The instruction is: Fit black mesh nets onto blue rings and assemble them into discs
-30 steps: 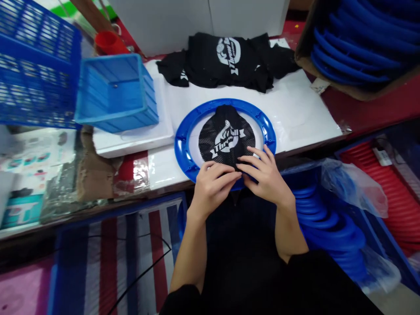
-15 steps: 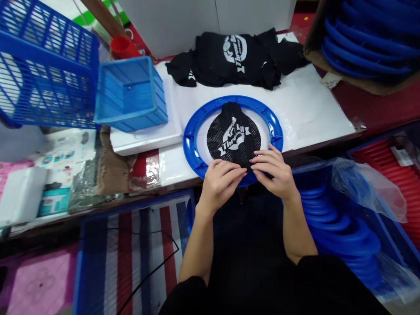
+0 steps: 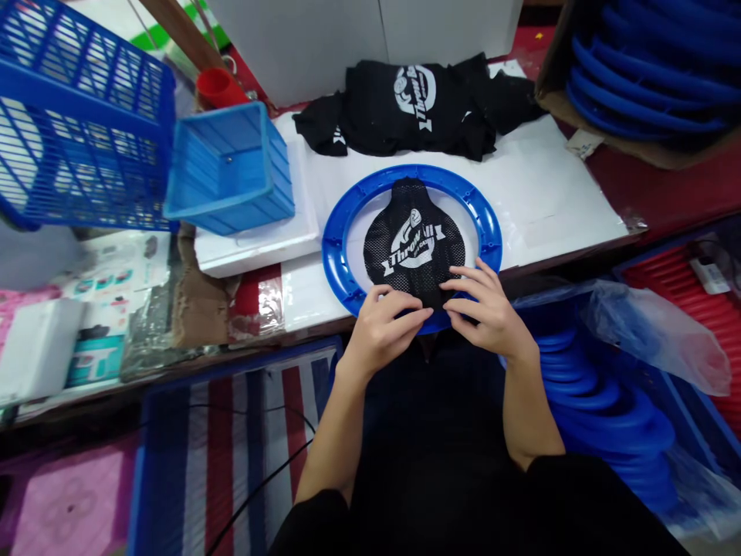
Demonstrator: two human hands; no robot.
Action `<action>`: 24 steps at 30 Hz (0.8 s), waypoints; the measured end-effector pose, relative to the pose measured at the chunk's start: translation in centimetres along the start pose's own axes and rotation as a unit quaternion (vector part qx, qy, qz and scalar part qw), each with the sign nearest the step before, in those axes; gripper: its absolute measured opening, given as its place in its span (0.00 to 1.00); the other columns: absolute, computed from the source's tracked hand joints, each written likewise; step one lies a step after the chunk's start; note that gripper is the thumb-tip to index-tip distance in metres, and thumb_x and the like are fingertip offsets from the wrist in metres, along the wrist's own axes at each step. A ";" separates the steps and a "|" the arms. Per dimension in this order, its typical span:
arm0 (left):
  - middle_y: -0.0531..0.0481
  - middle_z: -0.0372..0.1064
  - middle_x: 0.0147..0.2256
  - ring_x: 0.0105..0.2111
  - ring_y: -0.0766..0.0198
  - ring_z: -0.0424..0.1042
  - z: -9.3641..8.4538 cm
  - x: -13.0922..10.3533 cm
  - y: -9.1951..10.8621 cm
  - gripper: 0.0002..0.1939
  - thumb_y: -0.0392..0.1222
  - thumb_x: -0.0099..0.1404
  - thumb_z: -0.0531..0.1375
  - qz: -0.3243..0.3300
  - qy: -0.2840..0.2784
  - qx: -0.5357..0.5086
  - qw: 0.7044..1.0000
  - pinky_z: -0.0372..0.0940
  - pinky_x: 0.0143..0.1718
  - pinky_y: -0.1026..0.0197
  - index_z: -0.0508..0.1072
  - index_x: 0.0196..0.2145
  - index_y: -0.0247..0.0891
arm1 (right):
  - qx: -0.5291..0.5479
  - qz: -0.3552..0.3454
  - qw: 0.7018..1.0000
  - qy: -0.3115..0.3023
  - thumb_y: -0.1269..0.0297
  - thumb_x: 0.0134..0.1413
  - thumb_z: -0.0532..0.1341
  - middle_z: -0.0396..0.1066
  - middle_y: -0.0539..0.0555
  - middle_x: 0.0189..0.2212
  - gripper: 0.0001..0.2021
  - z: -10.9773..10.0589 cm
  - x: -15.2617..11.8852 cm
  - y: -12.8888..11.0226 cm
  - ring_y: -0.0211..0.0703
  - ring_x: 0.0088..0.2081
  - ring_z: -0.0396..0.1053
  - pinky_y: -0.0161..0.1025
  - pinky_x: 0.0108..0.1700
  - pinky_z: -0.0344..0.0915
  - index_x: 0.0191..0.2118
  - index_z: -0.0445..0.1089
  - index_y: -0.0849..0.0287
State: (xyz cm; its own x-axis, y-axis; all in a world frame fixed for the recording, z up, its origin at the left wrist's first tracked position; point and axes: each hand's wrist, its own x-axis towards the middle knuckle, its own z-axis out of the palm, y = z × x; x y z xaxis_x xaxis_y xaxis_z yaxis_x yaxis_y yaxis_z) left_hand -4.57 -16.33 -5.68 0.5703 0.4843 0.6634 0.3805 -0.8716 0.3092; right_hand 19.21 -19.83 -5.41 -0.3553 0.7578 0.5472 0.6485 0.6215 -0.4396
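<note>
A blue oval plastic ring [image 3: 341, 262] lies on the white-covered table with its ribbed, holed side up. Across its opening stretches a piece of black mesh fabric [image 3: 376, 239] with a white "Throw" print, its far tab resting over the ring's far rim. At the near rim, my left hand [image 3: 387, 328] pinches the left side of the fabric's near tab between thumb and fingers. Opposite it, my right hand [image 3: 489, 313] grips the tab's right side with thumb and index fingertips, its other fingers fanned over the mesh and ring. The fingers partly hide the near rim.
Behind the ring lies a pile of black printed fabric pieces [image 3: 382, 108]. A light-blue bin [image 3: 217, 212] and a blue basket [image 3: 86, 185] stand left. Blue rings fill a carton [image 3: 642, 147] at back right; more blue rings [image 3: 602, 417] are stacked below right, beside plastic film [image 3: 654, 332].
The mesh now lies flatter and wider across the ring, its print more spread out. Both hands have shifted slightly toward me, staying at the near tab.
</note>
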 end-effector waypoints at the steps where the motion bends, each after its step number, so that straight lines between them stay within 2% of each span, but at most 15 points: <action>1: 0.49 0.81 0.38 0.37 0.62 0.79 0.0 0.1 0.0 0.09 0.29 0.72 0.63 0.005 -0.002 0.004 1.000 0.67 0.47 0.53 0.77 0.45 0.41 | -0.007 0.000 1.000 -0.005 0.74 0.64 0.62 0.81 0.55 0.50 0.08 -0.1 0.0 -0.1 0.56 0.64 0.72 0.69 0.71 0.61 0.40 0.77 0.53; 11: 0.48 0.79 0.38 0.38 0.61 0.77 -0.2 0.4 -0.2 0.10 0.29 0.73 0.61 0.043 -0.016 0.022 0.999 0.67 0.43 0.53 0.76 0.47 0.40 | -0.083 0.011 0.995 -0.059 0.75 0.67 0.59 0.79 0.62 0.52 0.10 -1.0 0.3 -1.8 0.61 0.64 0.70 0.72 0.70 0.62 0.42 0.78 0.57; 16: 0.47 0.78 0.38 0.39 0.60 0.75 -0.3 0.6 -0.3 0.10 0.27 0.73 0.60 0.059 -0.027 0.017 0.998 0.68 0.44 0.53 0.77 0.46 0.37 | -0.088 0.022 0.993 -0.073 0.75 0.67 0.59 0.78 0.63 0.52 0.10 -1.2 0.3 -2.1 0.61 0.64 0.70 0.70 0.69 0.64 0.42 0.78 0.59; 24: 0.47 0.78 0.37 0.39 0.60 0.75 -0.5 1.1 0.3 0.10 0.27 0.74 0.57 0.060 -0.025 0.080 0.995 0.68 0.46 0.51 0.76 0.45 0.37 | -0.153 0.043 0.986 -0.046 0.74 0.67 0.60 0.79 0.61 0.50 0.09 -1.1 0.6 -3.1 0.60 0.61 0.73 0.71 0.70 0.62 0.43 0.78 0.57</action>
State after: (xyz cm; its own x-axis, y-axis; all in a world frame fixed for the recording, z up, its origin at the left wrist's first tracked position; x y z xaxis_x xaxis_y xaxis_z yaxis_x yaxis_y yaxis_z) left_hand -4.23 -16.13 -4.52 0.6525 0.3840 0.6533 0.4163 -0.9020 0.1143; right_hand 17.72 -21.51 -2.95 -0.3403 0.8288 0.4441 0.8464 0.4757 -0.2392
